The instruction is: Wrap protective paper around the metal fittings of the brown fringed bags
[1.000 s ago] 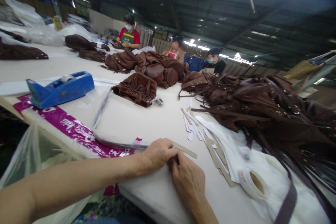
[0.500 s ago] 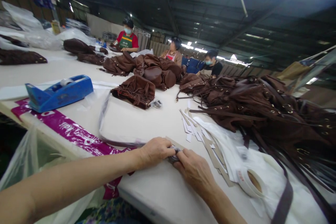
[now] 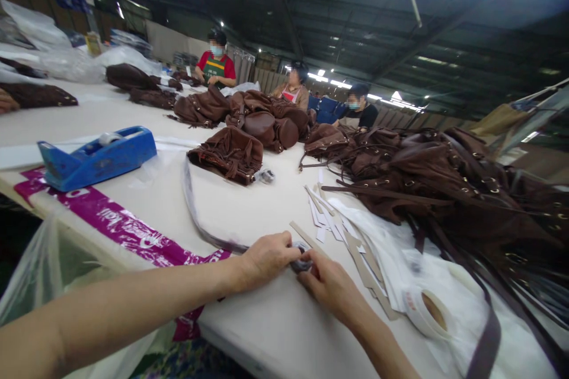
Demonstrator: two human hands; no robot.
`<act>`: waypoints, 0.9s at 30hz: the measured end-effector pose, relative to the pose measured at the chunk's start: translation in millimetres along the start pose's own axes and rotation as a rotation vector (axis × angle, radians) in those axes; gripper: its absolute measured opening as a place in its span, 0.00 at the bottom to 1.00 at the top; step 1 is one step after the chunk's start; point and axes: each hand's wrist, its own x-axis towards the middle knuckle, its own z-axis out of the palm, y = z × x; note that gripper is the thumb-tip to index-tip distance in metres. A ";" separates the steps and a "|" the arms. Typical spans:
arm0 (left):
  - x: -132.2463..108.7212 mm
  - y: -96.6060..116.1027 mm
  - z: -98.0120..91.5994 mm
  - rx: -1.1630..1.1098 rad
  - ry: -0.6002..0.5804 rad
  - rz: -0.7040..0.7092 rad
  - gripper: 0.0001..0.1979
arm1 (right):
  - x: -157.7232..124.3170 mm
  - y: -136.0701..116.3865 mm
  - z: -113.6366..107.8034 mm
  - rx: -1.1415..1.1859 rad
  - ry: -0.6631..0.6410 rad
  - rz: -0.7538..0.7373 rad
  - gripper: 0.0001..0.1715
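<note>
Near the table's (image 3: 249, 201) front edge, the left hand (image 3: 267, 257) and the right hand (image 3: 331, 287) each pinch the dark strap's (image 3: 195, 222) end, fingers closed.

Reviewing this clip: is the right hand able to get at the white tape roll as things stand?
Probably yes. The white tape roll lies near the right hand with only flat card strips between, though that hand is pinching the strap end with the left hand.

Tape dispenser (image 3: 95, 157) left of strap (image 3: 194, 219), bags (image 3: 444, 183) right
</note>
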 end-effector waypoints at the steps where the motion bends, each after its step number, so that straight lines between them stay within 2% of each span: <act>1: -0.4 0.9 1.9 -0.033 0.029 -0.022 0.09 | -1.3 5.1 -0.9 -0.003 -0.006 -0.038 0.07; 4: -1.1 4.5 6.3 -0.124 0.093 -0.119 0.10 | -2.2 9.5 5.7 -0.179 0.104 -0.074 0.03; 6: -0.3 5.5 6.5 -0.135 0.086 -0.175 0.09 | -1.7 5.3 16.6 -0.290 0.218 -0.048 0.01; 11: 3.6 8.2 1.0 -0.094 0.054 -0.257 0.11 | -3.9 -9.9 44.2 -0.381 0.423 0.085 0.07; 14: 2.5 14.0 0.2 -0.004 0.027 -0.187 0.12 | -6.0 -18.2 48.3 -0.370 0.441 0.161 0.08; 17: 0.2 15.3 2.5 0.085 0.001 -0.088 0.10 | -9.7 -22.3 42.1 -0.250 0.371 0.222 0.11; 20: 0.2 5.9 4.5 0.074 -0.020 -0.016 0.09 | -15.1 -14.9 27.9 -0.069 0.223 0.090 0.07; 22: 1.3 -3.9 3.9 0.056 -0.025 0.085 0.09 | -16.1 -3.4 14.9 -0.042 0.140 -0.061 0.14; 24: 2.4 -12.9 1.7 0.038 -0.023 0.183 0.11 | -13.0 9.8 1.6 -0.134 0.089 -0.209 0.18; 27: 3.4 -20.1 -3.0 -0.027 -0.026 0.232 0.09 | -4.8 23.4 -10.0 -0.282 0.062 -0.415 0.08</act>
